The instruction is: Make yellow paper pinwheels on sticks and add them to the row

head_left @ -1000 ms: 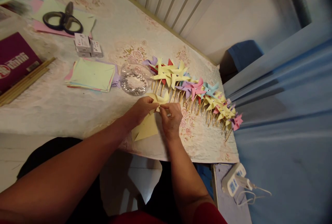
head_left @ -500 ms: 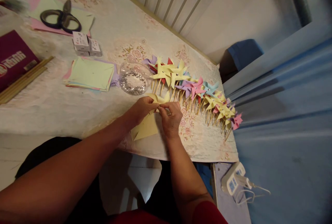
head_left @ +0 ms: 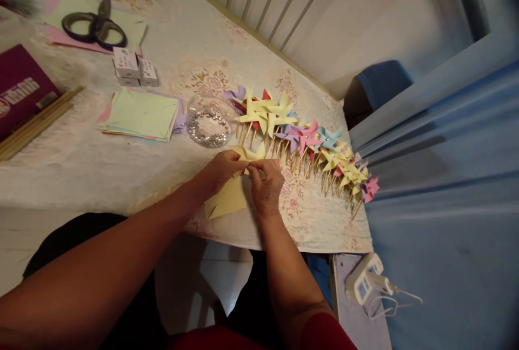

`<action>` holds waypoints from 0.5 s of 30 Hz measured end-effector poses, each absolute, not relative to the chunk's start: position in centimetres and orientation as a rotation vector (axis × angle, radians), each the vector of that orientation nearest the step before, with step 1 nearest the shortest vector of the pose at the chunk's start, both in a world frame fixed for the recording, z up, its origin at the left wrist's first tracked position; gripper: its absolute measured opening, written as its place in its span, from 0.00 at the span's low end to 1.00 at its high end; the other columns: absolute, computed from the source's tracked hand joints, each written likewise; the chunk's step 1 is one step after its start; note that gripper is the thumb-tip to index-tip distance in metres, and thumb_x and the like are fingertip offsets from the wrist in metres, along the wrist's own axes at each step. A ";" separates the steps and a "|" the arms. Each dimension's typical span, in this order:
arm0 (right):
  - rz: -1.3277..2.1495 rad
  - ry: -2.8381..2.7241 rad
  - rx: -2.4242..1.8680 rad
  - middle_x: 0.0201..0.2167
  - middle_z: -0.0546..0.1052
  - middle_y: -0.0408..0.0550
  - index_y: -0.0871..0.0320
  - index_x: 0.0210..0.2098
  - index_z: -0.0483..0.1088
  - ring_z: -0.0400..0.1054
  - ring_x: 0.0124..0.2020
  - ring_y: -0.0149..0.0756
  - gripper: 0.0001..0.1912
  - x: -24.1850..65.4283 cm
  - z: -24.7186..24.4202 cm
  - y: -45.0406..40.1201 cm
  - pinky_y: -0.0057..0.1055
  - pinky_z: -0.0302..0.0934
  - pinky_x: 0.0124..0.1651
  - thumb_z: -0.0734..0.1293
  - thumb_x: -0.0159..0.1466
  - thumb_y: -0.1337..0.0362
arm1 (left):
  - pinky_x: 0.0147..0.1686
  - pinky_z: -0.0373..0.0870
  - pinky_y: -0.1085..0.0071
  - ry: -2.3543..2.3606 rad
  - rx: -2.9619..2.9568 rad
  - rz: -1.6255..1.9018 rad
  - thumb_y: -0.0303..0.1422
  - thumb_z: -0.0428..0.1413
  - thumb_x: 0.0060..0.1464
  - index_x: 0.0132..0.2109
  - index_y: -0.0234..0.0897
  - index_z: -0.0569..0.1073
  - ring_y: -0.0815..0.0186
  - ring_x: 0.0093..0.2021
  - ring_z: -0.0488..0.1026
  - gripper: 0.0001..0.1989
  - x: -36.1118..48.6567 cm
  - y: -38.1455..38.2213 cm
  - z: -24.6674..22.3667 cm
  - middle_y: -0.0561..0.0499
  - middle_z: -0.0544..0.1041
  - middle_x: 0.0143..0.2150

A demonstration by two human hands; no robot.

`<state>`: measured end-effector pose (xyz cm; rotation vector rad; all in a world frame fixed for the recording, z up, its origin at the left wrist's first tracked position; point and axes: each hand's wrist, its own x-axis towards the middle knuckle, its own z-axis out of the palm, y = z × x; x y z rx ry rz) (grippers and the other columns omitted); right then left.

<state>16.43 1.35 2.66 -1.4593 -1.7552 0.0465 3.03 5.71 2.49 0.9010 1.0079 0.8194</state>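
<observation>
1 yellow paper pinwheel is above the table's near edge, its blades reaching past the fingertips toward the far edge; no long axis is clear. The left hand grasps its left side and the right hand pinches near its middle, both equally near; any pin there is hidden. 1 yellow sheet lies below, the stud dish just beyond.

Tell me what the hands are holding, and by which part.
A yellow paper pinwheel, pinched near its middle between the fingertips of both the left hand and the right hand.
</observation>
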 end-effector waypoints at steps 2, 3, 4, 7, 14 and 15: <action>0.028 -1.775 -1.463 0.28 0.75 0.45 0.55 0.29 0.71 0.67 0.36 0.38 0.09 16.5 2.6 1.4 0.36 0.60 0.43 0.65 0.67 0.66 | 0.21 0.50 0.76 1.000 0.912 0.820 0.29 0.59 0.47 0.23 0.36 0.63 0.75 0.20 0.55 0.12 3.0 5.7 2.3 0.59 0.60 0.19; 0.016 -1.784 -1.453 0.28 0.74 0.45 0.55 0.29 0.71 0.66 0.36 0.38 0.09 16.5 2.5 1.5 0.36 0.60 0.43 0.66 0.67 0.66 | 0.22 0.50 0.76 0.991 0.913 0.822 0.30 0.59 0.47 0.23 0.36 0.63 0.75 0.20 0.56 0.12 3.0 5.8 2.2 0.59 0.61 0.19; 0.001 -1.790 -1.437 0.28 0.74 0.45 0.54 0.29 0.71 0.66 0.35 0.38 0.09 16.5 2.5 1.5 0.36 0.60 0.42 0.66 0.67 0.66 | 0.22 0.50 0.76 0.986 0.912 0.823 0.31 0.59 0.47 0.23 0.36 0.63 0.75 0.20 0.56 0.12 3.0 5.8 2.1 0.59 0.61 0.19; -0.054 -1.797 -1.399 0.27 0.74 0.44 0.54 0.29 0.70 0.66 0.34 0.38 0.09 16.6 2.3 1.6 0.35 0.60 0.41 0.66 0.67 0.66 | 0.22 0.52 0.76 0.987 0.900 0.804 0.32 0.58 0.47 0.25 0.36 0.64 0.74 0.21 0.57 0.10 3.0 5.9 2.0 0.58 0.63 0.20; -0.171 -1.808 -1.371 0.26 0.73 0.44 0.54 0.28 0.69 0.65 0.33 0.38 0.09 16.5 2.0 1.9 0.35 0.59 0.40 0.65 0.66 0.69 | 0.21 0.51 0.75 0.997 0.931 0.787 0.35 0.58 0.44 0.25 0.37 0.65 0.73 0.20 0.58 0.09 2.9 5.8 2.1 0.57 0.62 0.21; -0.172 -1.809 -1.378 0.26 0.73 0.44 0.54 0.28 0.68 0.65 0.33 0.38 0.09 16.4 2.0 1.9 0.35 0.59 0.40 0.65 0.65 0.69 | 0.21 0.52 0.75 0.998 0.937 0.791 0.35 0.58 0.44 0.25 0.37 0.65 0.73 0.21 0.58 0.10 2.8 5.8 2.1 0.57 0.63 0.21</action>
